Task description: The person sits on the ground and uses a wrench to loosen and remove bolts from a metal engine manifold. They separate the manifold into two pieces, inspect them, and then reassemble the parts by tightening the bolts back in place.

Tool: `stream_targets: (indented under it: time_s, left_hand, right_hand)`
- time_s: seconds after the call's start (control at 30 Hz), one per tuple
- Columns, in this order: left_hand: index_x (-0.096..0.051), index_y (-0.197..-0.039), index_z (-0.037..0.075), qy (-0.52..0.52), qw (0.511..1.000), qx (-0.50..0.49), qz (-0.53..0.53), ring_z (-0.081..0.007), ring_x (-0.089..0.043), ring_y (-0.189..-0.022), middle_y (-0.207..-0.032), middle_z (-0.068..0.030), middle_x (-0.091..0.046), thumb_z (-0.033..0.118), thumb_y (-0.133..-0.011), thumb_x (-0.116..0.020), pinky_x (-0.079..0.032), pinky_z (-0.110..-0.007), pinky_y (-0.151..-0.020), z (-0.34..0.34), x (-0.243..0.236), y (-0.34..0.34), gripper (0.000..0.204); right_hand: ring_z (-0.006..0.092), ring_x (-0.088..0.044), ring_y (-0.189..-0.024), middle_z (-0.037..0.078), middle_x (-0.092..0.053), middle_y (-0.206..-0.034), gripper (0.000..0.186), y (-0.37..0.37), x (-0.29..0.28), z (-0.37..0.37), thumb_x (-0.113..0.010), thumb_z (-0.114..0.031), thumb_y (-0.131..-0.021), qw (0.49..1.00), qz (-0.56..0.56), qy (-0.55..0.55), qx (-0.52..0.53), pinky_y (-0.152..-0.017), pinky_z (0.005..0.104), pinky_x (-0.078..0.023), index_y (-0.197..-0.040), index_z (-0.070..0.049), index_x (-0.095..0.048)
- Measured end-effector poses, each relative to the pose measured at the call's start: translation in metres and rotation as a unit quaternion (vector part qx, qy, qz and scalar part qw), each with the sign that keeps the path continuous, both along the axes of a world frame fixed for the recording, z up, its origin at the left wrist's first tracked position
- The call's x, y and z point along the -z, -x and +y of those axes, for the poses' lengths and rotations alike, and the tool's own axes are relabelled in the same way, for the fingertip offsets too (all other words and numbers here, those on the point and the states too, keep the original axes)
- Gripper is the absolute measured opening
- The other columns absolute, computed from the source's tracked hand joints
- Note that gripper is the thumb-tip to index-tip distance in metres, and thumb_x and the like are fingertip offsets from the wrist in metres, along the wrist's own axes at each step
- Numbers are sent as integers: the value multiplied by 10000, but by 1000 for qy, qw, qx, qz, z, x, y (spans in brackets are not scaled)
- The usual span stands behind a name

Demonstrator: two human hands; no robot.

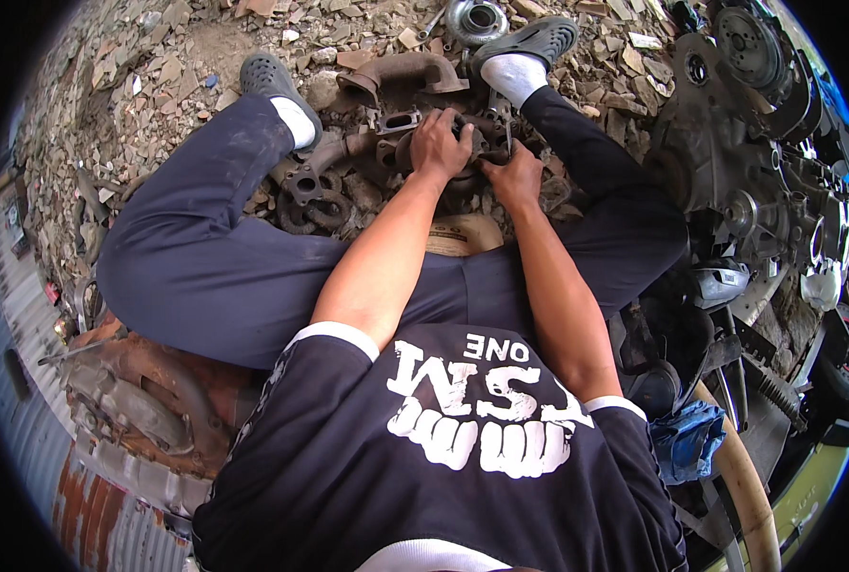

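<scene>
Between my bent legs lies a dark, greasy metal engine part [480, 145], low over the stones. My left hand [438, 146] is closed over its left side, fingers curled on the top. On the right of the same part, my right hand [516, 175] pinches a slim metal tool [509, 134] that points away from me; its far end is too small to make out. A flange with an oblong opening [400, 122] sits just left of my left hand. Beyond it rests a rusty exhaust manifold [401, 72]. Another flanged pipe piece [303, 183] lies nearer my left leg.
Broken stones [172, 91] cover the ground ahead. A silver turbo housing [478, 17] lies by my right shoe [529, 40]. Large engine casings [706, 133] crowd the right, with a blue cloth [688, 440] nearer me. A rusty engine casting [148, 396] stands at my left.
</scene>
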State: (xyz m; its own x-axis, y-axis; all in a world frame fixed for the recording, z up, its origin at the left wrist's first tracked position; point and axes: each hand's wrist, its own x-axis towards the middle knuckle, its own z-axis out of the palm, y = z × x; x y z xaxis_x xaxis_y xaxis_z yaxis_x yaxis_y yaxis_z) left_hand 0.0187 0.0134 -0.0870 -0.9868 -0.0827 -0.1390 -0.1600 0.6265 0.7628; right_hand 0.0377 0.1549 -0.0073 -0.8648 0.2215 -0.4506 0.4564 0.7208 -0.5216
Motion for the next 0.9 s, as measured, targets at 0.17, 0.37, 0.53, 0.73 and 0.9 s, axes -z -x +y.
stream_targets:
  time_s: [0.17,0.37,0.53,0.73,0.9]
  left_hand:
    - [-664,-1062,58,1,1000,-2,6,-397,-630,-1027,-1050,-179,-663,304,-856,-692,-511,-475,-913,1,-2,1,322]
    - [-666,-1072,58,3,1000,-1,7,-396,-631,-1031,-1064,-183,-664,307,-859,-688,-509,-472,-922,1,-3,0,328]
    - [-668,-1096,62,3,1000,0,5,-395,-630,-1037,-1075,-182,-663,308,-861,-688,-510,-468,-925,1,0,0,340]
    - [-670,-1109,66,-2,1000,3,-3,-393,-628,-1047,-1078,-182,-662,308,-860,-688,-509,-466,-930,1,-1,1,348]
    - [-670,-1108,69,4,1000,-1,-11,-391,-626,-1053,-1080,-182,-661,311,-855,-690,-507,-465,-936,0,1,0,350]
  right_hand:
    - [364,-718,-979,173,-757,-984,408,-3,8,9,-851,-192,-712,1000,1,26,8,-887,445,-544,-1061,-34,-711]
    - [368,-711,-991,172,-752,-1012,467,-2,20,16,-876,-262,-733,998,-26,43,-40,-891,446,-538,-1102,-37,-699]
    - [377,-703,-1010,180,-749,-1014,471,-2,19,15,-872,-273,-747,998,-3,32,-50,-889,449,-536,-1112,-34,-695]
    - [389,-695,-1023,188,-746,-1024,443,-3,25,17,-862,-234,-756,997,5,53,-52,-891,458,-533,-1110,-28,-692]
    - [399,-687,-1036,203,-739,-1031,400,-1,12,11,-830,-230,-786,998,-9,34,-59,-900,473,-524,-1095,-18,-689]
